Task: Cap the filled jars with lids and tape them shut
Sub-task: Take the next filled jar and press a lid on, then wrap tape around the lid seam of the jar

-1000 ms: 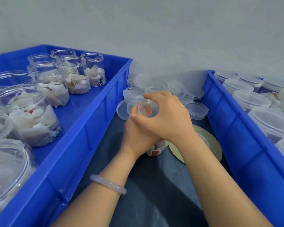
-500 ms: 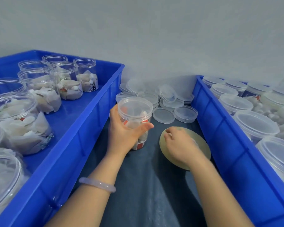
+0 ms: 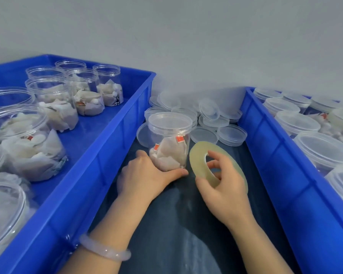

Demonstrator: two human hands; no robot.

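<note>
left hand (image 3: 147, 175): is gripping the capped jar (image 3: 169, 139) low, upright on the surface (image 3: 176, 224)
right hand (image 3: 224, 186): is pinching the tilted tape roll (image 3: 198, 153)

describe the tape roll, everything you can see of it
The tape roll is a wide, thin ring of pale yellowish translucent tape with a large open centre. The right hand grips it, fingers through the hole, thumb on the near rim, holding it tilted over the dark mat, just right of the capped jar.

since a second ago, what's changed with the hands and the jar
The right hand left the lid, gripped the tape roll and tipped it up. The left hand lowered the capped jar to the cloth, holding its base. Bins, loose lids unchanged.
</note>
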